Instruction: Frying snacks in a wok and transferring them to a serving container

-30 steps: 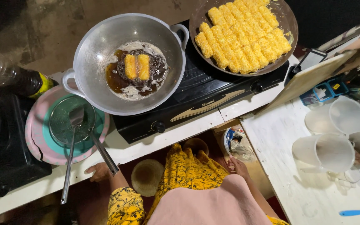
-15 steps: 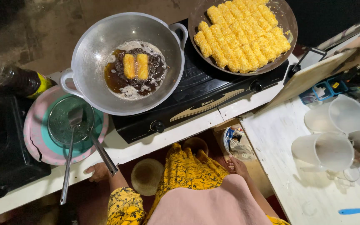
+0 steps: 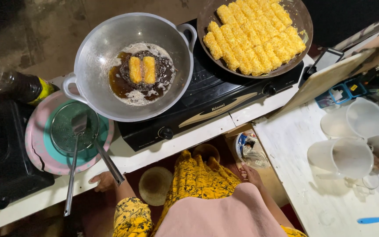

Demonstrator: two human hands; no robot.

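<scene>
Left hand [image 3: 103, 181] rests flat on the white surface [image 3: 172, 147] edge — grip open, empty — beside the metal skimmer handle [image 3: 109, 163]. Right hand [image 3: 252, 173] hangs open, empty. Two yellow breaded sticks [image 3: 142, 70] fry in the steel wok [image 3: 101, 48] — oil bubbling.

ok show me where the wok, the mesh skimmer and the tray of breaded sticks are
wok [image 3: 106, 66], head view, bare inner wall left of the oil
mesh skimmer [image 3: 66, 131], head view, wire mesh of its bowl
tray of breaded sticks [image 3: 301, 19], head view, dark rim at the right
</scene>
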